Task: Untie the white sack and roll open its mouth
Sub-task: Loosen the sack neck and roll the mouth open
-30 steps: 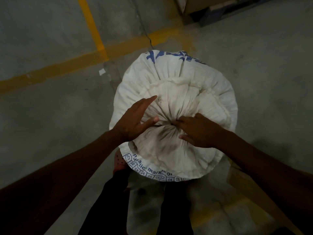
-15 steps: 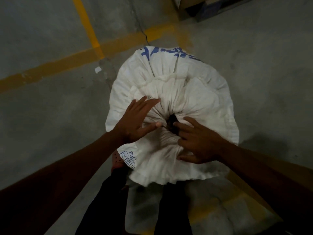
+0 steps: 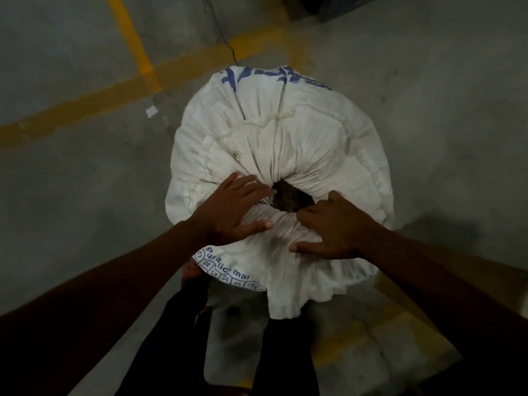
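A grey concrete floor [image 3: 71, 195] lies under me, crossed by yellow painted lines [image 3: 85, 107], with one white sack [image 3: 285, 144] standing upright on it just in front of my legs. Going left to right: my left hand [image 3: 228, 212] lies flat on the gathered cloth, fingers spread and gripping nothing, its fingertips at the left edge of the sack's mouth [image 3: 291, 197]. That mouth is one small dark hole, puckered all round, and it sits between my two hands, slightly beyond both. My right hand [image 3: 340, 227] presses on the near-right rim, fingers bent into the folds; in this dim light I cannot tell whether it pinches cloth. A loose cord [image 3: 257, 125] seems to lie farther back. Both hands are about equally near, so I judge the rim should be rolled outward from the hole.
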`<state>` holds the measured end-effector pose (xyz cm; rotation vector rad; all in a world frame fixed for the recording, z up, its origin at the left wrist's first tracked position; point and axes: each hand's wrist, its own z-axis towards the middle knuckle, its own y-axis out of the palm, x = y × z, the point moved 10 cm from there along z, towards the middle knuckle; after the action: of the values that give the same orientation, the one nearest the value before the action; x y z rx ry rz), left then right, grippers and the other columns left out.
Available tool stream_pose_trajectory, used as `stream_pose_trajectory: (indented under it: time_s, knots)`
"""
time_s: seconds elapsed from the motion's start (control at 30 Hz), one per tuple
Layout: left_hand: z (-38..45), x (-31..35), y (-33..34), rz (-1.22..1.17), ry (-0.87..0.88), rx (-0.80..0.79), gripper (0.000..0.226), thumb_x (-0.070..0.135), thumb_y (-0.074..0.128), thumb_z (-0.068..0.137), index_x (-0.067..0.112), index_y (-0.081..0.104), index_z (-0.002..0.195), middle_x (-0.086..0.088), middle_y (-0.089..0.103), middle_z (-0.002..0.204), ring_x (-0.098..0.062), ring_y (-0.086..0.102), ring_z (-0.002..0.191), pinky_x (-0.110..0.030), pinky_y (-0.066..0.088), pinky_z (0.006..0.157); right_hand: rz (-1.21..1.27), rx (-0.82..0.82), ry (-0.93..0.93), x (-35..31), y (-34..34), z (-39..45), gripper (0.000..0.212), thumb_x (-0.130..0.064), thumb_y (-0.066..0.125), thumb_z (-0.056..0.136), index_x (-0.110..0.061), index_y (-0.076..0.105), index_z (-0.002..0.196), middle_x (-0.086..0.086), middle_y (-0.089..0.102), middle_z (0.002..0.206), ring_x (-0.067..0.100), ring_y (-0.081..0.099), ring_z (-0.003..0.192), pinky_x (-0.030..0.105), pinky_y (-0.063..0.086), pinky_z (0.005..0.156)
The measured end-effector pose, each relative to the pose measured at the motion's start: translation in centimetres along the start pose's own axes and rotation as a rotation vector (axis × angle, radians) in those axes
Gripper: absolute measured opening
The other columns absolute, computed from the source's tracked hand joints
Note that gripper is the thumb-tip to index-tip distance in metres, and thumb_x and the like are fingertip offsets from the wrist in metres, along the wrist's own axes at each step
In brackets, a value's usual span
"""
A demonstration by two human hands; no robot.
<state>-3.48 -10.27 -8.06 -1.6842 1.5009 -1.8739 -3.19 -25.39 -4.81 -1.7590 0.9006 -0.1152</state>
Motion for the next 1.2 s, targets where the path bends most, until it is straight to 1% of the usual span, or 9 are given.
stream_pose_trajectory:
  time_s: [0.2,0.37,0.5,0.6,0.7,0.77,0.87,1.07,1.2]
  knots:
    - [0.7,2.0,0.6,0.148,0.134,0.026,0.066,0.069,0.044,0.099,0.019,0.066,0.137,-0.002,0.068,0.132,-0.026,0.055,0.130,-0.056,0.026,0.124,0.049,-0.006,-0.112,-0.6,0.2,-1.6,0.069,-0.078,0.022,0.094,-0.021,0.057,0.080,-0.006,0.057,0.069,0.016,0.056,0.069,0.036,0.042,0.082]
    - [0.7,3.4,1.8,0.217,0.218,-0.059,0.060,0.069,0.041,0.100,0.025,0.070,0.129,0.000,0.071,0.127,-0.027,0.057,0.128,-0.056,0.027,0.124,0.109,0.002,-0.193,-1.2,1.3,-2.6,0.046,-0.056,0.044,0.100,-0.022,0.058,0.074,-0.003,0.063,0.068,0.018,0.063,0.071,0.035,0.044,0.104]
    - [0.8,3.7,1.7,0.196,0.237,-0.113,0.056,0.069,0.037,0.101,0.031,0.075,0.117,0.008,0.075,0.114,-0.020,0.064,0.111,-0.047,0.027,0.124,0.180,0.008,-0.126,-0.3,1.6,-3.2,0.036,-0.051,0.055,0.096,-0.022,0.055,0.075,0.001,0.061,0.074,0.018,0.059,0.068,0.024,0.033,0.061]
    - [0.6,3.8,0.7,0.188,0.259,-0.077,0.048,0.065,0.043,0.101,0.032,0.077,0.109,0.008,0.078,0.097,-0.021,0.066,0.086,-0.038,0.040,0.103,0.250,-0.008,-0.125,-0.3,2.2,-3.3,0.041,-0.056,0.050,0.094,-0.019,0.064,0.102,0.000,0.065,0.079,0.020,0.064,0.070,0.026,0.041,0.060]
    - [0.0,3.2,0.3,0.251,0.257,-0.070,0.058,0.071,0.037,0.100,0.028,0.076,0.103,0.006,0.078,0.086,-0.021,0.067,0.071,-0.037,0.044,0.084,0.278,-0.067,-0.059,0.2,3.2,-3.1,0.071,-0.059,0.058,0.091,-0.018,0.043,0.148,0.010,0.068,0.120,0.025,0.067,0.102,0.032,0.054,0.084]
    - [-0.5,2.6,-0.1,0.295,0.238,-0.048,0.066,0.075,0.031,0.099,0.026,0.075,0.099,0.004,0.077,0.081,-0.022,0.068,0.067,-0.037,0.044,0.078,0.278,-0.114,0.020,0.6,3.6,-2.9,0.081,-0.064,0.060,0.088,-0.020,0.037,0.153,0.012,0.066,0.130,0.027,0.065,0.113,0.034,0.053,0.094]
    - [-1.3,2.1,-0.5,0.338,0.215,-0.001,0.061,0.075,0.036,0.098,0.027,0.074,0.097,0.004,0.076,0.079,-0.022,0.069,0.066,-0.035,0.043,0.075,0.162,-0.089,-0.036,-0.6,4.0,-2.8,0.065,-0.070,0.057,0.085,-0.020,0.064,0.125,0.012,0.073,0.109,0.030,0.070,0.098,0.033,0.054,0.083]
    - [-1.4,5.4,1.2,0.309,0.399,-0.010,0.048,0.062,0.058,0.098,0.021,0.072,0.078,0.002,0.069,0.081,-0.022,0.063,0.085,-0.038,0.049,0.084,0.142,-0.185,-0.113,-3.4,5.7,-3.3,0.068,-0.082,0.038,0.084,-0.021,0.065,0.098,-0.001,0.067,0.093,0.017,0.063,0.082,0.029,0.048,0.064]
    - [-1.1,5.5,0.9,0.322,0.359,0.014,0.047,0.065,0.062,0.093,0.024,0.070,0.072,0.004,0.069,0.064,-0.020,0.066,0.056,-0.025,0.042,0.059,0.146,-0.142,-0.083,-3.5,4.3,-3.6,0.069,-0.083,0.045,0.083,-0.021,0.067,0.104,0.000,0.068,0.100,0.020,0.065,0.088,0.028,0.044,0.066]
